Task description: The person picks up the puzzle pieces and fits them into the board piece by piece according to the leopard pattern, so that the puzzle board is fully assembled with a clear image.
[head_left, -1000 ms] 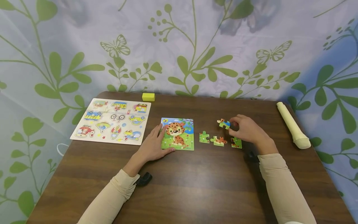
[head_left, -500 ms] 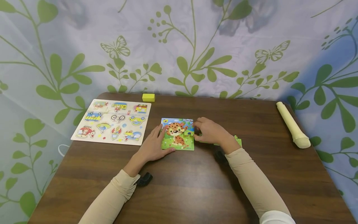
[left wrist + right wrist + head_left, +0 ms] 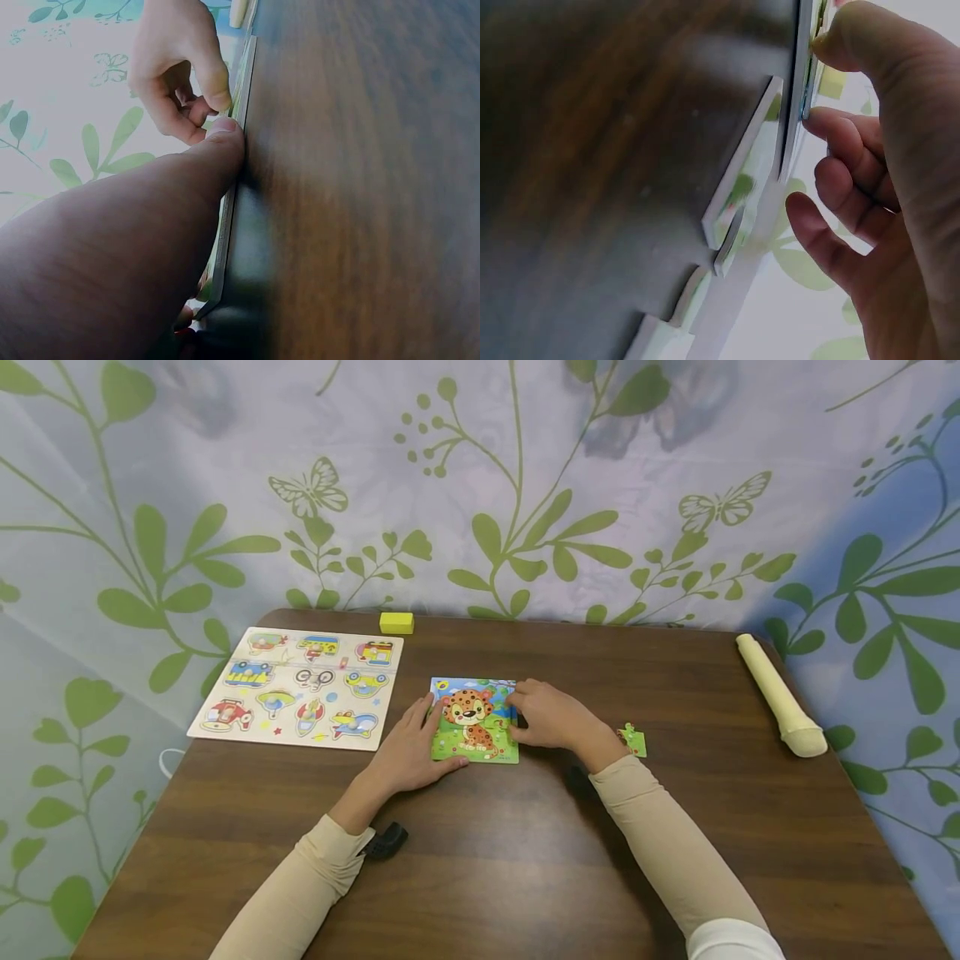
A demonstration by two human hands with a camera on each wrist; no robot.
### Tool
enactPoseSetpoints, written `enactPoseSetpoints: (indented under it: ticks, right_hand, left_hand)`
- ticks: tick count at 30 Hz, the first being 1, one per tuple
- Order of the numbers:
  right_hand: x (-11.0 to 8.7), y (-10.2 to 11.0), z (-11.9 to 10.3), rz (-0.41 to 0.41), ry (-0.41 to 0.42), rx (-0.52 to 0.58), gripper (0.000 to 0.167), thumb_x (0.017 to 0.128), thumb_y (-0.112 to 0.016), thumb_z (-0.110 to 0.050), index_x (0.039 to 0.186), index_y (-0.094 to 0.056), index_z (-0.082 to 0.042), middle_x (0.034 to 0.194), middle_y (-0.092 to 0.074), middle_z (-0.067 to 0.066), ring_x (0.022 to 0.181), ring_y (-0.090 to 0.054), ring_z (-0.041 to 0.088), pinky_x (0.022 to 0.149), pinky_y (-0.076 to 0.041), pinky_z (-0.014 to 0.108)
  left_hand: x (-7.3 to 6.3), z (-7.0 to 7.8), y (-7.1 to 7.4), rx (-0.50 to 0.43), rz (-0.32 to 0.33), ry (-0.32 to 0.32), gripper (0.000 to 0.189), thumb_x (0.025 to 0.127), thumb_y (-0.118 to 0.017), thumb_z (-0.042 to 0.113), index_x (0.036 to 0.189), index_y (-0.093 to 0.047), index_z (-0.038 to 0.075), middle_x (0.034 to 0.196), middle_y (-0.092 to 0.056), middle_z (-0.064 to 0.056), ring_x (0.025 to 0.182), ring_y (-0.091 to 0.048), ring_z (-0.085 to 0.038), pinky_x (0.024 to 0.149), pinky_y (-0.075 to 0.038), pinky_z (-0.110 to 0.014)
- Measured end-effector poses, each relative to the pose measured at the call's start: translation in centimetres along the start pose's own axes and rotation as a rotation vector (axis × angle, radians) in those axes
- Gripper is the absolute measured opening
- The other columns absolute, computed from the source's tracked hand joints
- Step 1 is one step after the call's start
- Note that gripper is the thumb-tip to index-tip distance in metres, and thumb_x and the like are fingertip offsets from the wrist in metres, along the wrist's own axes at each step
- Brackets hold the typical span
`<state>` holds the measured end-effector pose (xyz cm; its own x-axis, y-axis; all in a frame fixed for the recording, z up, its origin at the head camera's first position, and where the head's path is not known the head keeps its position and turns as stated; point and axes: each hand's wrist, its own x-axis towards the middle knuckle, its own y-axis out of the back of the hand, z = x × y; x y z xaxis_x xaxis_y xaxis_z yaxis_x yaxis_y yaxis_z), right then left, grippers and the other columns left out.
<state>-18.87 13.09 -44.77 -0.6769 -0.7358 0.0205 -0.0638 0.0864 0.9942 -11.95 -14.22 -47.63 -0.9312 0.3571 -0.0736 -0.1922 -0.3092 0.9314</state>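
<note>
A small jigsaw puzzle [image 3: 474,722] of a spotted leopard cub lies flat on the dark wooden table. My left hand [image 3: 407,748] rests along its left side with fingers extended, the thumb at the lower left corner. At the right edge, my right hand [image 3: 551,717] has bent fingers and pinches a jigsaw piece [image 3: 810,79] down against the puzzle, mostly hidden by the fingertips. In the right wrist view a loose piece [image 3: 744,184] lies on the table beside the puzzle. Another loose green piece [image 3: 634,741] shows beyond my right wrist; the hand covers others in the head view.
A pale vehicle peg board [image 3: 298,689] lies at the left. The yellow block [image 3: 397,623] sits at the table's back edge. Far right lies a long cream-coloured object [image 3: 782,695] with a thicker end. A patterned cloth [image 3: 480,468] hangs behind the table [image 3: 480,877].
My right hand has carried a piece leftward from the loose pieces to the puzzle's right edge, then shifted slightly onto it. The left hand has stayed in place.
</note>
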Motion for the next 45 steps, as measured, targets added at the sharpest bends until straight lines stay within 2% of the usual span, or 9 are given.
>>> enactPoseSetpoints:
  ticks: [6,17,24,27,35,41,45]
  right_hand:
    - [0.0,0.4,-0.3,0.001,0.022,-0.036,0.026,0.090,-0.071,-0.030,0.102,-0.072,-0.007,0.101,-0.066,0.006,0.092,-0.059,0.023,0.084,-0.051,0.040]
    - [-0.2,0.9,-0.9,-0.024,0.003,-0.076,0.023,0.094,-0.069,-0.032,0.101,-0.072,-0.010,0.103,-0.068,0.006,0.093,-0.062,0.023,0.080,-0.053,0.041]
    - [0.0,0.9,-1.3,-0.023,-0.041,-0.070,0.040,0.096,-0.069,-0.043,0.120,-0.073,-0.011,0.119,-0.068,0.009,0.112,-0.065,0.029,0.098,-0.054,0.050]
    - [0.2,0.8,-1.6,-0.034,-0.061,-0.066,0.045,0.095,-0.070,-0.048,0.122,-0.073,-0.012,0.124,-0.068,0.010,0.118,-0.064,0.030,0.102,-0.052,0.051]
    - [0.5,1.0,-2.1,-0.044,-0.106,-0.068,0.033,0.092,-0.075,-0.044,0.108,-0.077,-0.016,0.109,-0.069,0.005,0.103,-0.066,0.027,0.088,-0.055,0.049]
    - [0.6,1.3,-2.4,-0.068,-0.132,-0.078,0.040,0.090,-0.076,-0.047,0.114,-0.077,-0.016,0.116,-0.069,0.007,0.107,-0.066,0.028,0.088,-0.055,0.049]
    - [0.4,1.3,-2.5,-0.036,-0.132,-0.042,0.038,0.091,-0.076,-0.044,0.116,-0.078,-0.015,0.115,-0.070,0.006,0.106,-0.067,0.027,0.090,-0.056,0.048]
  left_hand:
    - [-0.1,0.2,0.2,-0.007,0.001,0.004,0.107,0.089,-0.064,0.068,0.164,-0.019,0.005,0.171,-0.014,-0.019,0.158,-0.018,-0.036,0.125,-0.029,-0.051]
    - [0.0,0.0,0.0,-0.006,-0.006,0.005,0.108,0.089,-0.064,0.069,0.164,-0.017,0.006,0.172,-0.012,-0.018,0.159,-0.017,-0.036,0.125,-0.028,-0.051]
    - [0.0,-0.1,-0.1,0.003,-0.008,0.008,0.108,0.090,-0.063,0.070,0.165,-0.015,0.007,0.172,-0.012,-0.018,0.159,-0.016,-0.035,0.125,-0.028,-0.051]
    - [0.0,-0.1,0.0,0.000,-0.005,0.007,0.108,0.090,-0.063,0.069,0.164,-0.016,0.007,0.172,-0.012,-0.018,0.159,-0.016,-0.035,0.125,-0.028,-0.051]
    - [0.0,0.0,0.1,-0.003,0.003,0.000,0.108,0.090,-0.064,0.068,0.164,-0.017,0.005,0.171,-0.012,-0.018,0.159,-0.017,-0.036,0.125,-0.028,-0.051]
    - [-0.1,0.1,0.2,-0.013,-0.006,-0.001,0.108,0.090,-0.063,0.068,0.164,-0.016,0.006,0.172,-0.012,-0.018,0.159,-0.016,-0.036,0.125,-0.028,-0.052]
    - [-0.1,0.2,0.2,-0.008,-0.005,0.003,0.108,0.090,-0.063,0.068,0.164,-0.016,0.006,0.171,-0.012,-0.018,0.158,-0.017,-0.037,0.125,-0.028,-0.052]
